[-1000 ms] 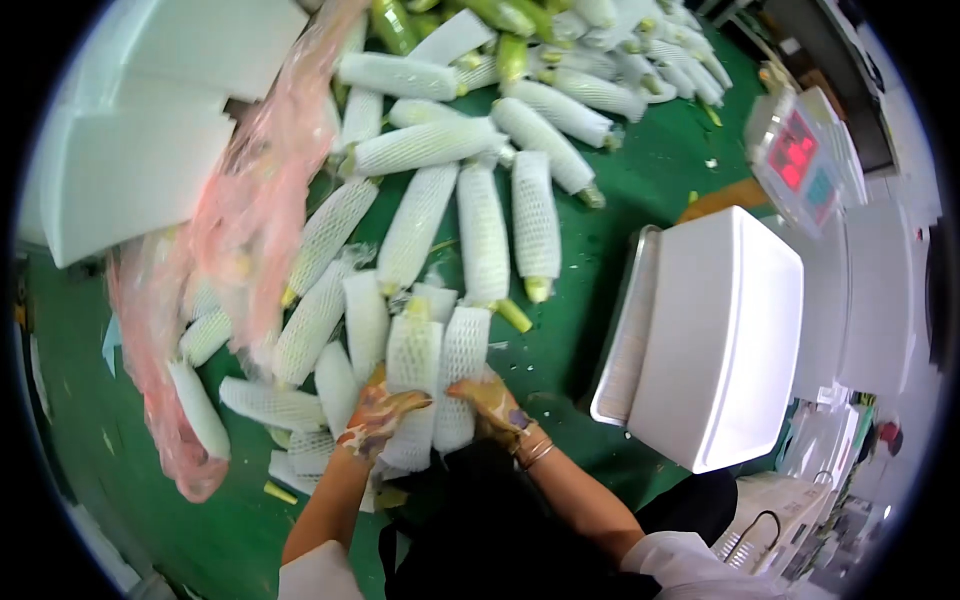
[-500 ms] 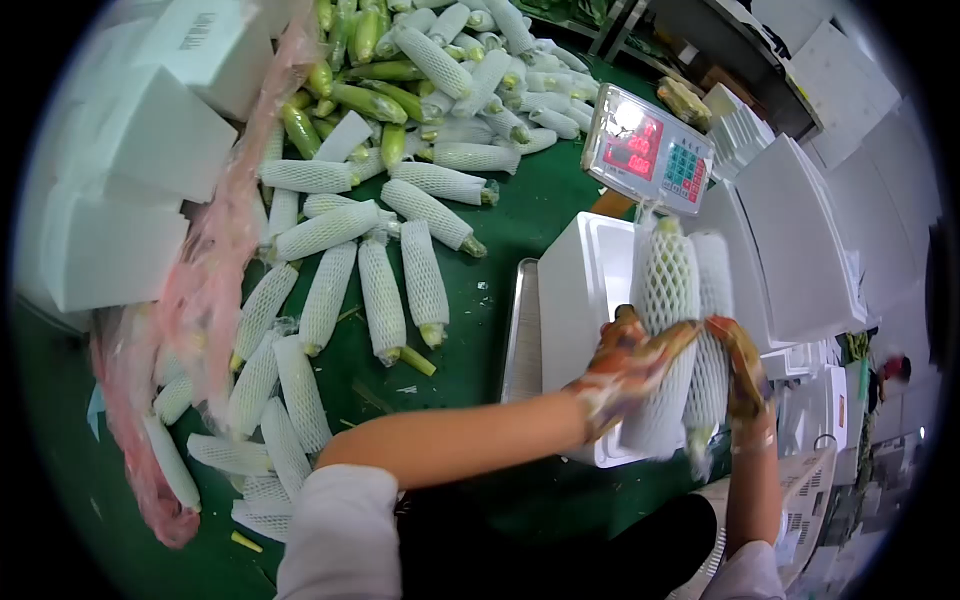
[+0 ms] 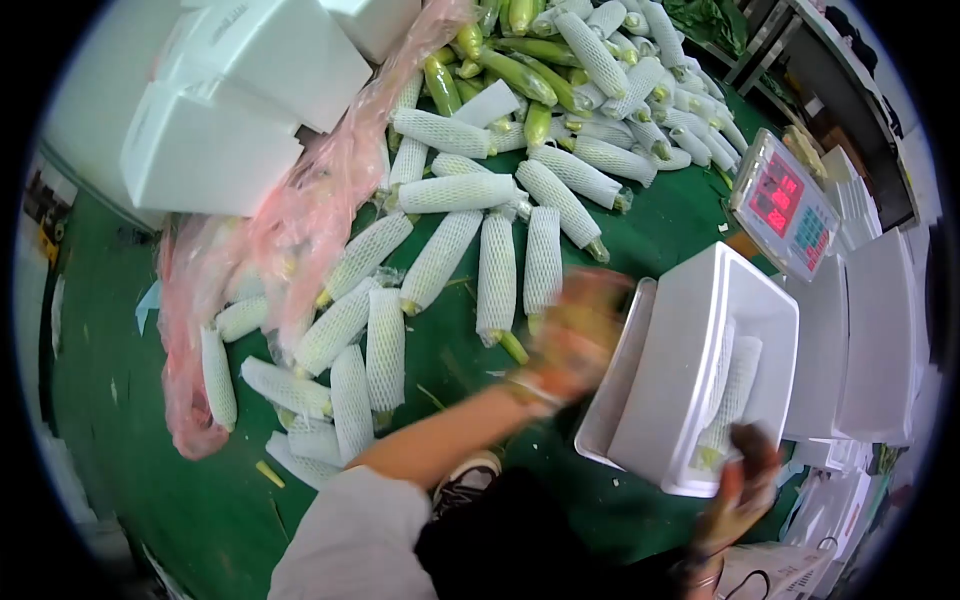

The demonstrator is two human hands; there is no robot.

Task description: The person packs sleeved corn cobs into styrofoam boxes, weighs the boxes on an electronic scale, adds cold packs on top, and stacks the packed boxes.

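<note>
A white foam box (image 3: 655, 375) stands on a metal tray (image 3: 597, 430), with corn cobs in white foam net sleeves (image 3: 740, 385) lying inside. My left hand (image 3: 580, 330), in a stained glove, is smeared by motion between the box and the loose cobs; its fingers cannot be made out. It is nearest to a sleeved corn cob (image 3: 543, 258) on the green floor. At the box's near right corner is my right hand (image 3: 742, 490), also gloved and somewhat blurred, thumb and fingers apart, holding nothing visible.
A scale display (image 3: 785, 205) with red digits stands behind the box. Beyond the sleeved cobs lies a heap of green corn (image 3: 520, 75). Pink plastic film (image 3: 330, 180) and white foam boxes (image 3: 215, 150) are on the left, more foam boxes (image 3: 880, 340) on the right.
The two sleeved cobs I held in both hands are now inside the box, let go. My left hand has swung left toward the loose cobs; my right has dropped lower. The view has shifted left.
</note>
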